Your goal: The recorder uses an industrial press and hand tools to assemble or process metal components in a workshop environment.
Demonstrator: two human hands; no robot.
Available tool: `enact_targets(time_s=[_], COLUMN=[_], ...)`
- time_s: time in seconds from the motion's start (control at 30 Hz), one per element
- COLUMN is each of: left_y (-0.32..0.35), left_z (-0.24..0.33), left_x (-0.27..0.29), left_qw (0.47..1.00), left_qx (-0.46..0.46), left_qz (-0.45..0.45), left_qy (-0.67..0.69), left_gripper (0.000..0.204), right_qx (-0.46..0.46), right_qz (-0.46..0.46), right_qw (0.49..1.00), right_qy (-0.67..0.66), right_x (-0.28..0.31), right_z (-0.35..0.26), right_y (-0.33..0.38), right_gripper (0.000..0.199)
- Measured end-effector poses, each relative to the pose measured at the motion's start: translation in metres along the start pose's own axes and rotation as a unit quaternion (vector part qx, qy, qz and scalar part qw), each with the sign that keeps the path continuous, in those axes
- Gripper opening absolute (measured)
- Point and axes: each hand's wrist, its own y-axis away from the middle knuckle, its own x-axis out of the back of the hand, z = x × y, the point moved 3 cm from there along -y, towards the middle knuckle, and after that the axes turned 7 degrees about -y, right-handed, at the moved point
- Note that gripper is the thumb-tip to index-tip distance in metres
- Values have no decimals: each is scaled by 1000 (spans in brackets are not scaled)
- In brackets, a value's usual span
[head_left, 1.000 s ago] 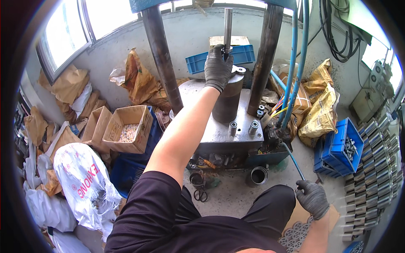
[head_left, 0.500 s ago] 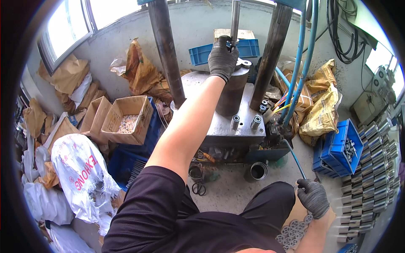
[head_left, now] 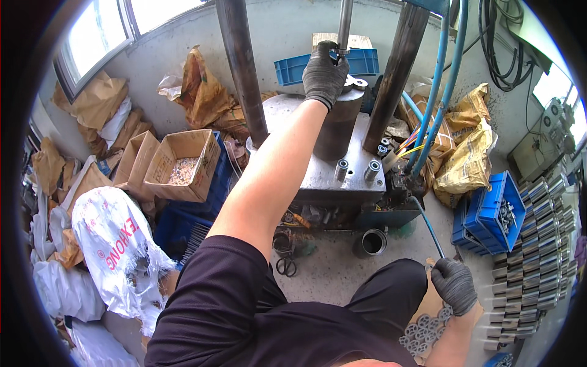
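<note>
My left hand [head_left: 324, 74], in a dark grey glove, is raised to the press. Its fingers close around a small metal fitting [head_left: 340, 52] at the lower end of the upright steel rod [head_left: 345, 21]; the glove hides part of the fitting. Just below stands a dark steel cylinder [head_left: 338, 131] with small metal rings [head_left: 359, 83] on top, resting on the metal press plate [head_left: 312, 174]. At lower right, my gloved right hand [head_left: 454, 286] is wrapped around the end of a thin blue lever [head_left: 429, 226] that slants down from the machine.
Two thick columns [head_left: 241, 73] flank the cylinder. Blue hoses [head_left: 441, 92] hang at right. Blue bins [head_left: 498, 214] and stacked metal tubes [head_left: 532, 263] stand right. Flat metal parts [head_left: 422, 335] lie by my right knee. Cardboard boxes [head_left: 183, 165] and a white sack [head_left: 116, 251] are left.
The whole view has shifted slightly, so the press sits a little higher in it. Both hands keep their holds, with the left still at the rod's end and the right on the lever.
</note>
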Motion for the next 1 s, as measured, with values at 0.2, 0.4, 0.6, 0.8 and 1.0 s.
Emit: enact_targets(time_s=[0.2, 0.4, 0.6, 0.8, 1.0], left_y=[1, 2, 0, -11, -13], left_z=[-3, -2, -5, -22, -19], left_x=[0, 1, -5, -15, -23], left_qw=[1000, 1000, 1000, 996, 995], left_qx=[13, 8, 2, -17, -60], left_qz=[-6, -4, -9, -88, -72], left_qy=[11, 2, -7, 28, 40], left_gripper=[38, 36, 36, 47, 48], right_qx=[-3, 6, 41, 268, 222], right_qz=[-4, 6, 102, 427, 426], right_qw=[1000, 1000, 994, 860, 875], right_qy=[-7, -17, -3, 77, 65], right_x=[-2, -3, 23, 105, 141], right_z=[1, 2, -19, -36, -18], right_y=[-1, -1, -15, -127, -182], right_gripper=[15, 15, 6, 10, 14])
